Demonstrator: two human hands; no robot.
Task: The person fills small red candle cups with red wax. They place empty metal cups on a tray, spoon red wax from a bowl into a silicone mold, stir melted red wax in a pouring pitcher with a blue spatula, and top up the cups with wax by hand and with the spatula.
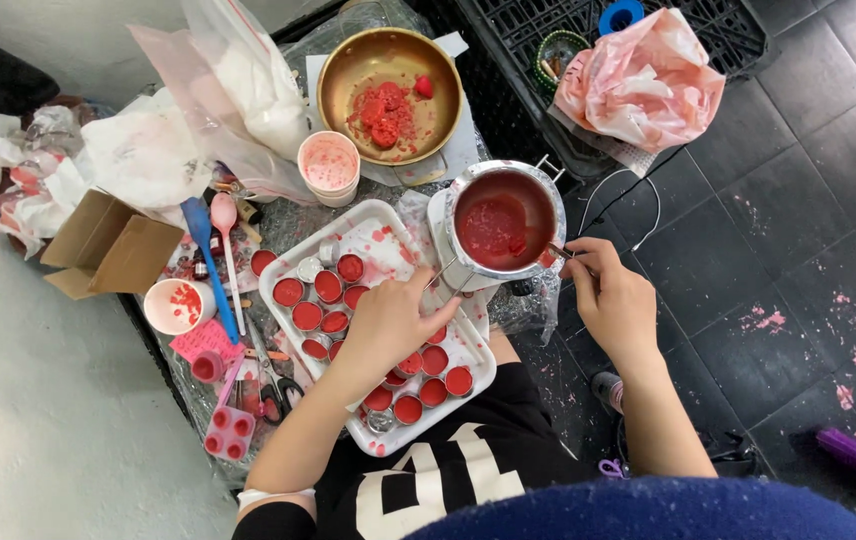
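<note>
Your right hand (613, 295) pinches the thin handle of the round steel pot of red melt (504, 222). Your left hand (388, 318), fingers curled, grasps a thin metal stick beside that pot, over the white tray (373, 225) of small round red-filled tins (328, 286).

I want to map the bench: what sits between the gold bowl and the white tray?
In the head view, a stack of paper cups sits between the gold bowl and the tray.
</note>
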